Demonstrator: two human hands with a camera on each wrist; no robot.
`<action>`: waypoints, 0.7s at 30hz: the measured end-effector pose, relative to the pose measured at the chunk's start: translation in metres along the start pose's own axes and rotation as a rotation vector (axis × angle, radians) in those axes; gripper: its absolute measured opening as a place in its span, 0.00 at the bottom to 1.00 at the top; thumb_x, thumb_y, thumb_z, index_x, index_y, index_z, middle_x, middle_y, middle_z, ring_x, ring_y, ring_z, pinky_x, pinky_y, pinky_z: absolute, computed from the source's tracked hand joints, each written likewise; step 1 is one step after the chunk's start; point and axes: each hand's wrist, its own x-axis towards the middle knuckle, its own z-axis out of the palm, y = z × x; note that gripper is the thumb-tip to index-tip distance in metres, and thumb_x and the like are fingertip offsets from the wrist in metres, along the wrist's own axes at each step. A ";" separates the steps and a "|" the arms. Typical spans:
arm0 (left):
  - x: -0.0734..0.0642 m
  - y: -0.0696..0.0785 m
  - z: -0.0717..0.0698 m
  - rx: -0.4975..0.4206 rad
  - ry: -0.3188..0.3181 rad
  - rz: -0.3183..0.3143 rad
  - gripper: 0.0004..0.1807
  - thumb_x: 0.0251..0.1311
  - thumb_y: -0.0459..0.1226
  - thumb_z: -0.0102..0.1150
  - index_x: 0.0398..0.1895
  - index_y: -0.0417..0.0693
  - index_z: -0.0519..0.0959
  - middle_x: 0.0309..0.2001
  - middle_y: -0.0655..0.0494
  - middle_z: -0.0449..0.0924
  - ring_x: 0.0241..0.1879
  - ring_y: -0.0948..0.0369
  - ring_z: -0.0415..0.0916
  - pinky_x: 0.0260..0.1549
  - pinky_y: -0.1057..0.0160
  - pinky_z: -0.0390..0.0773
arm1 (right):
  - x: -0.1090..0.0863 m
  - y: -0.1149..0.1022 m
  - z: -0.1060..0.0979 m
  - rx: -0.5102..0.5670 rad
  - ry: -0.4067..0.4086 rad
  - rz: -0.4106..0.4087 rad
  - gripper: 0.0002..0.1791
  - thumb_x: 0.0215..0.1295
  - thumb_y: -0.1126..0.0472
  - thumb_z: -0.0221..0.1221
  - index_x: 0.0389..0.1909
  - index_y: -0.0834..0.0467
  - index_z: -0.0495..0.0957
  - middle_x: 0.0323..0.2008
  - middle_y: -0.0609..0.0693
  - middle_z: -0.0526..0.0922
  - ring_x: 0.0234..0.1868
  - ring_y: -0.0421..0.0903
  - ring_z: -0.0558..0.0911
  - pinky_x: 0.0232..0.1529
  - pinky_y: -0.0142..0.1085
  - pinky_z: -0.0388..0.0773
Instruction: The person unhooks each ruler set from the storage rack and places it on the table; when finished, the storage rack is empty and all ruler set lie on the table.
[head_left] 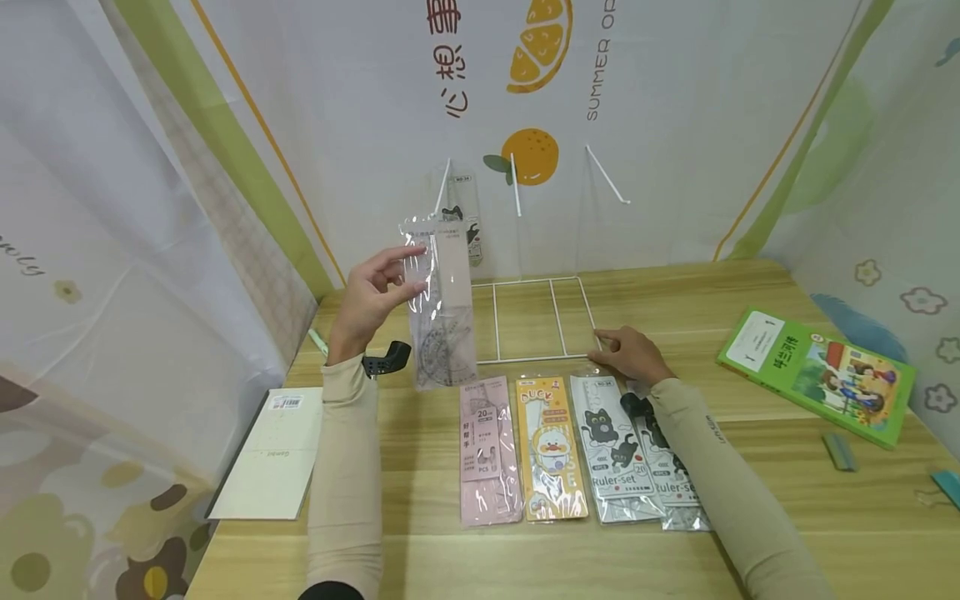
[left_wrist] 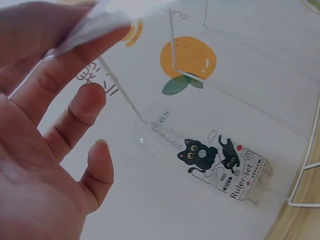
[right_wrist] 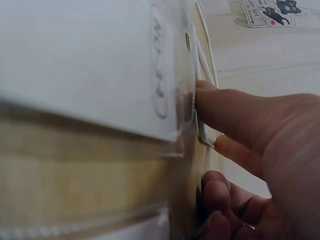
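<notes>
My left hand [head_left: 372, 293] pinches a clear-sleeved pink ruler set [head_left: 453, 333] between thumb and fingers, held up in front of the white wire rack [head_left: 525, 359]. A protractor shows through the sleeve. At the rack's front right corner, my right hand [head_left: 633, 353] grips the wire between thumb and index finger, seen in the right wrist view [right_wrist: 250, 125]. From the rack's left hook hangs a black-cat ruler set [left_wrist: 220, 165], partly hidden behind the pink one in the head view. The middle hook [head_left: 515, 187] and right hook [head_left: 607, 175] carry nothing.
In a row before the rack lie a pink ruler set [head_left: 491, 450], a yellow duck one [head_left: 552, 450] and two cat ones [head_left: 615, 446], one partly under the right arm. A white notebook [head_left: 270, 454] lies left; a green book [head_left: 821, 375] and an eraser-like block [head_left: 839, 452] lie right.
</notes>
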 end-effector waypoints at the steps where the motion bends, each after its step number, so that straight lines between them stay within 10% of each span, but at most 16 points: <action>1: -0.001 -0.001 0.001 -0.006 0.001 -0.002 0.27 0.56 0.21 0.66 0.61 0.43 0.79 0.23 0.60 0.76 0.29 0.64 0.69 0.31 0.71 0.70 | 0.000 0.000 0.000 -0.001 0.000 0.005 0.35 0.65 0.51 0.67 0.68 0.63 0.72 0.14 0.45 0.62 0.17 0.41 0.59 0.19 0.33 0.58; 21: -0.015 -0.009 0.010 -0.072 0.091 0.005 0.28 0.59 0.23 0.65 0.63 0.46 0.78 0.24 0.61 0.75 0.27 0.66 0.66 0.29 0.72 0.70 | 0.001 -0.001 0.001 -0.011 0.002 0.020 0.35 0.65 0.51 0.68 0.68 0.62 0.72 0.17 0.46 0.65 0.18 0.41 0.61 0.20 0.33 0.60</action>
